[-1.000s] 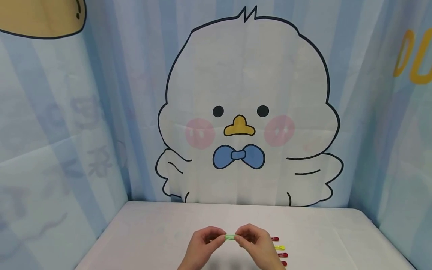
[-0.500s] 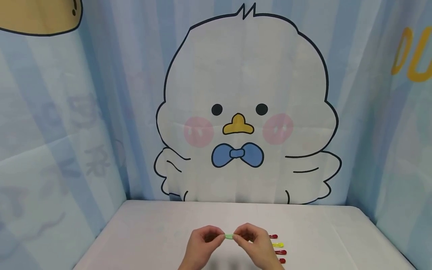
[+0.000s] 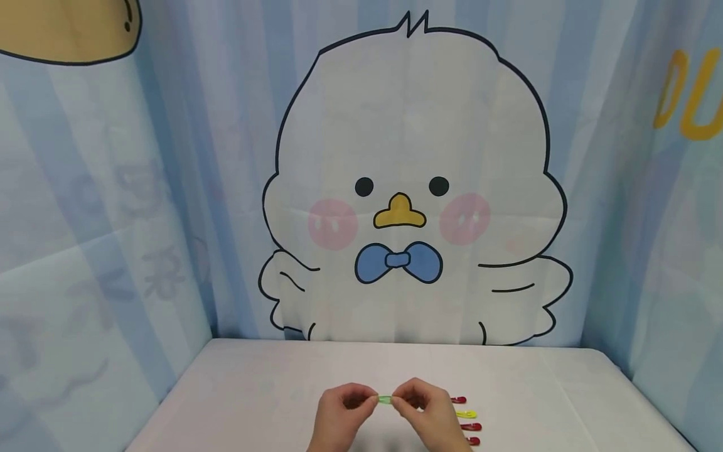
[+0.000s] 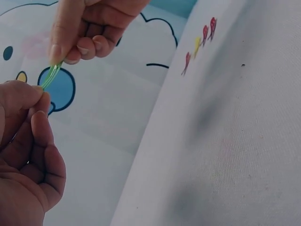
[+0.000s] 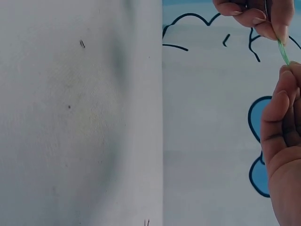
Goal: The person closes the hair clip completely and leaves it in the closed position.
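Observation:
A small bright green hair clip (image 3: 385, 399) is held between both hands, over the white table. Thumb and fingertips of the left hand (image 3: 341, 411) pinch one end, while the right hand (image 3: 429, 411) pinches the other. Between the fingertips, in the left wrist view, the green clip (image 4: 51, 76) shows as thin, slightly bowed strips; its ends are hidden under the fingers. The right wrist view has the same clip (image 5: 283, 52) running between the right hand (image 5: 287, 155) below and the left hand (image 5: 258, 14) above.
Right of the right hand, several hair clips lie in a column on the white table (image 3: 265, 370): a red clip (image 3: 461, 400), a yellow clip (image 3: 467, 414) and more red ones (image 3: 473, 427). A striped curtain (image 3: 237, 125) with a cartoon chick stands behind.
Both hands keep their pinch on the green hair clip in nearly the same place. The left wrist has turned slightly, and the head view has shifted a little.

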Demonstrator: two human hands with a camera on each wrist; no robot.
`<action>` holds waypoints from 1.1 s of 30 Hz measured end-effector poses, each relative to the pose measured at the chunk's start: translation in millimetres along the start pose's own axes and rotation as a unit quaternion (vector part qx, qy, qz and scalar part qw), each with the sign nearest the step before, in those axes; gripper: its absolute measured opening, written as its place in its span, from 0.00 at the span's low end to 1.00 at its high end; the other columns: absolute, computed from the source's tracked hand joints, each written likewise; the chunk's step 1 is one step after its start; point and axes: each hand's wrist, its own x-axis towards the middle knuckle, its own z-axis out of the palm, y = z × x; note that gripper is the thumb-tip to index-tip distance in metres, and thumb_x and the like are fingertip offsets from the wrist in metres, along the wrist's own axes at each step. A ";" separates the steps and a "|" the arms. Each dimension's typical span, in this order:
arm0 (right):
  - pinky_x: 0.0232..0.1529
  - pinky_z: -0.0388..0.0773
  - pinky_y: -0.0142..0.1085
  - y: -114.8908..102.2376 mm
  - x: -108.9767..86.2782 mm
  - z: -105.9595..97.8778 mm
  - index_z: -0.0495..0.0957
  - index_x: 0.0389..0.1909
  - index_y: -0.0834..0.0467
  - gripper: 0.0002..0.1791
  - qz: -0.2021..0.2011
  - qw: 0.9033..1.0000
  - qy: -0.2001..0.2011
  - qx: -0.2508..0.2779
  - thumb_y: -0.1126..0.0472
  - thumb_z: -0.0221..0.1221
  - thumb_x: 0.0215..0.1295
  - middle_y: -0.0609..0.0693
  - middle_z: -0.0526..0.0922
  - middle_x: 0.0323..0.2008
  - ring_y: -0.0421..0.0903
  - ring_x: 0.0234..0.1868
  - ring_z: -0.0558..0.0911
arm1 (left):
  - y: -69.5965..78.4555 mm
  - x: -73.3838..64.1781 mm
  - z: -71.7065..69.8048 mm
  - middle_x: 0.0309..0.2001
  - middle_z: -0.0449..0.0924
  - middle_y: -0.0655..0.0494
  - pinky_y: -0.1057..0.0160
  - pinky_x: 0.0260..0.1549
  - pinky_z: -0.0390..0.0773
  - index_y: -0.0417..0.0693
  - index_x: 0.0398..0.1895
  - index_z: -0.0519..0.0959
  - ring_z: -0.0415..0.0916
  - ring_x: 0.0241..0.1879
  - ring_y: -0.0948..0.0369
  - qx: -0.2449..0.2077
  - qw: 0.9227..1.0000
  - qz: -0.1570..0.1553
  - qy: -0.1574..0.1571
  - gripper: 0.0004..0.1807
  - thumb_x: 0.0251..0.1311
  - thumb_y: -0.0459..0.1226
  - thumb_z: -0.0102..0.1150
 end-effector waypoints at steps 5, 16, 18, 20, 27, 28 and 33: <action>0.31 0.77 0.33 0.8 1.0 -1.5 0.83 0.37 0.63 0.06 -0.007 1.000 -0.005 -0.016 0.64 0.69 0.63 0.49 0.84 0.30 0.40 0.28 0.79 | -1.3 2.0 -0.9 0.31 0.85 0.55 0.59 0.33 0.81 0.42 0.34 0.87 0.80 0.32 0.60 -0.016 1.000 -0.018 -0.007 0.05 0.56 0.33 0.72; 0.31 0.79 0.34 10.3 1.0 -5.4 0.84 0.37 0.58 0.07 -0.134 0.987 -0.031 -0.084 0.67 0.71 0.59 0.41 0.82 0.29 0.35 0.28 0.77 | -1.8 2.7 -1.0 0.30 0.84 0.56 0.59 0.32 0.79 0.42 0.33 0.87 0.80 0.31 0.61 -0.008 0.999 -0.037 -0.009 0.05 0.55 0.34 0.71; 0.30 0.79 0.34 11.8 1.4 -6.3 0.84 0.37 0.58 0.07 -0.150 0.984 -0.034 -0.093 0.68 0.71 0.59 0.41 0.82 0.30 0.35 0.28 0.77 | -2.5 3.0 -1.0 0.31 0.84 0.56 0.59 0.32 0.79 0.41 0.34 0.87 0.80 0.31 0.61 -0.011 0.999 -0.037 -0.016 0.05 0.56 0.34 0.70; 0.29 0.79 0.34 12.5 1.1 -6.8 0.84 0.37 0.58 0.07 -0.159 0.981 -0.037 -0.101 0.69 0.70 0.59 0.41 0.82 0.30 0.34 0.28 0.77 | -3.5 2.5 -1.0 0.31 0.85 0.56 0.60 0.32 0.79 0.41 0.34 0.87 0.80 0.31 0.61 -0.015 0.999 -0.035 -0.021 0.05 0.56 0.34 0.70; 0.30 0.79 0.33 11.7 1.5 -9.0 0.84 0.36 0.56 0.07 -0.161 0.979 -0.040 -0.115 0.68 0.70 0.59 0.42 0.83 0.31 0.34 0.28 0.77 | -4.5 3.4 -0.8 0.32 0.84 0.56 0.59 0.34 0.80 0.38 0.36 0.85 0.80 0.33 0.60 -0.017 0.999 -0.017 -0.043 0.06 0.59 0.34 0.70; 0.30 0.79 0.33 11.3 1.5 -9.2 0.84 0.36 0.56 0.07 -0.160 0.980 -0.037 -0.117 0.68 0.71 0.59 0.41 0.82 0.31 0.35 0.28 0.77 | -4.2 4.0 -0.8 0.32 0.84 0.56 0.59 0.34 0.80 0.38 0.37 0.85 0.80 0.33 0.60 -0.017 0.999 -0.012 -0.047 0.07 0.59 0.34 0.69; 0.31 0.79 0.33 8.9 1.7 -9.2 0.85 0.36 0.56 0.06 -0.145 0.982 -0.034 -0.113 0.67 0.71 0.60 0.41 0.82 0.31 0.35 0.28 0.77 | -2.2 5.8 -4.2 0.34 0.84 0.55 0.57 0.38 0.81 0.35 0.40 0.84 0.80 0.36 0.59 -0.019 0.998 -0.009 -0.065 0.10 0.62 0.34 0.68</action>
